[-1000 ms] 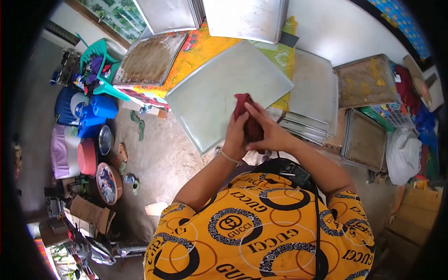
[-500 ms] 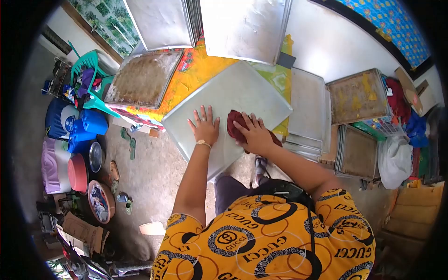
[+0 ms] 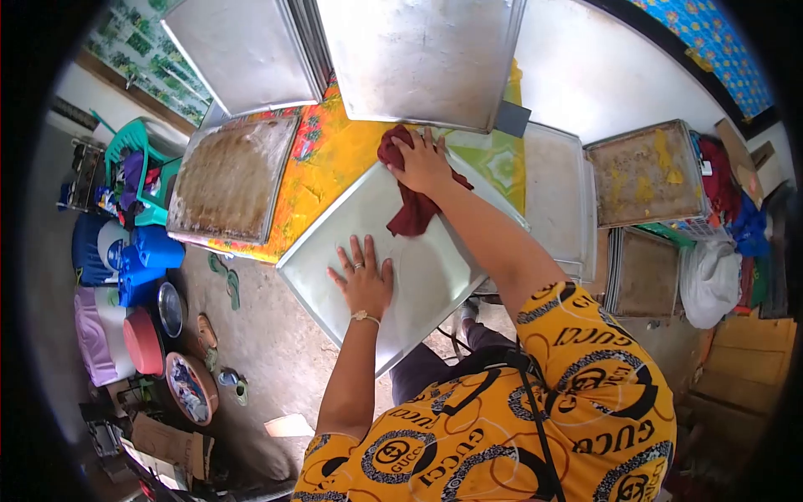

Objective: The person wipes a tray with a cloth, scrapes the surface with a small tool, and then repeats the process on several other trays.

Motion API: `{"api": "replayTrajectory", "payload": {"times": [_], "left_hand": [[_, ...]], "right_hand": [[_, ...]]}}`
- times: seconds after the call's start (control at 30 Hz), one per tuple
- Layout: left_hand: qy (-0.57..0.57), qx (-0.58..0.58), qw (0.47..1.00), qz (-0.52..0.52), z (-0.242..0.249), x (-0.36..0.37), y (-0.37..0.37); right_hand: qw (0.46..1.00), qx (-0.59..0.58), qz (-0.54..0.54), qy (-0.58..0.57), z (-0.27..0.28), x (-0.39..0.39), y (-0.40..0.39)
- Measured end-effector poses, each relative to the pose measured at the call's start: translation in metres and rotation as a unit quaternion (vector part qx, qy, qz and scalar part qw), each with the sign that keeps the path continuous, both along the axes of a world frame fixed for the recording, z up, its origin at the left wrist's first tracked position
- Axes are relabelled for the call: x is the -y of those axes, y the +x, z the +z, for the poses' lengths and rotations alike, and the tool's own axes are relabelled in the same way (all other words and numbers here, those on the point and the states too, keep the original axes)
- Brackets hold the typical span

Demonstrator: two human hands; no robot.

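Note:
A metal baking tray (image 3: 335, 230) lies turned at an angle over the near edge of the table, one corner toward my body. My left hand (image 3: 365, 280) rests flat on the tray's left part with its fingers spread. Near the tray's far corner, my right hand (image 3: 425, 167) presses a dark red cloth (image 3: 416, 211) against the metal. Part of the cloth is bunched beneath the fingers, and a loose end trails toward me over the tray.
A brown-stained tray (image 3: 234, 177) lies on the yellow patterned tablecloth (image 3: 335, 155) at left. Upright trays (image 3: 418, 58) lean at the back. More stained trays (image 3: 648, 171) are stacked at right. A green chair (image 3: 138, 159), blue containers (image 3: 150, 255) and basins (image 3: 191, 386) stand at left.
My right hand has moved the cloth away from me to the tray's far corner, and the cloth has spread out. My left hand stays flat on the tray. The camera view has shifted.

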State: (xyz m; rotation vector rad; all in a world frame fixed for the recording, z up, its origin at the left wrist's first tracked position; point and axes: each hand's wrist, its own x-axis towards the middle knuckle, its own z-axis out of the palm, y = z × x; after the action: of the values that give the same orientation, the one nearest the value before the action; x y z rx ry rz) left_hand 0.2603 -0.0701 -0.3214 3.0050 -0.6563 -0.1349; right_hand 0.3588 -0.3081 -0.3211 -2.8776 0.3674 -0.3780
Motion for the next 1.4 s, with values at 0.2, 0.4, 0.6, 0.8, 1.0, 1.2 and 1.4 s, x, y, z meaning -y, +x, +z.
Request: {"api": "replayTrajectory", "payload": {"times": [0.2, 0.4, 0.6, 0.8, 1.0, 1.2, 1.4], "left_hand": [[0.026, -0.003, 0.999, 0.018, 0.003, 0.004, -0.002], [0.046, 0.018, 0.999, 0.017, -0.003, 0.003, -0.003], [0.046, -0.007, 0.998, 0.033, 0.003, 0.005, -0.006], [0.038, -0.011, 0.999, 0.035, 0.004, 0.003, -0.010], [0.011, -0.043, 0.998, 0.037, 0.017, 0.001, -0.011], [-0.420, 0.128, 0.897, 0.049, 0.019, -0.090, 0.018], [-0.201, 0.161, 0.929, 0.265, -0.063, -0.269, -0.041]], "right_hand": [[0.998, -0.045, -0.036, 0.001, 0.006, 0.016, -0.010], [0.997, -0.054, -0.057, -0.023, 0.009, 0.045, -0.099], [0.994, -0.050, -0.093, -0.006, 0.011, 0.051, -0.204], [0.989, -0.057, -0.113, 0.082, 0.022, 0.056, -0.272], [0.970, -0.194, -0.142, 0.030, 0.036, 0.077, -0.336], [0.940, 0.013, -0.198, 0.278, 0.038, 0.114, -0.440], [0.849, 0.116, -0.292, 0.425, 0.010, 0.149, -0.525]]}}
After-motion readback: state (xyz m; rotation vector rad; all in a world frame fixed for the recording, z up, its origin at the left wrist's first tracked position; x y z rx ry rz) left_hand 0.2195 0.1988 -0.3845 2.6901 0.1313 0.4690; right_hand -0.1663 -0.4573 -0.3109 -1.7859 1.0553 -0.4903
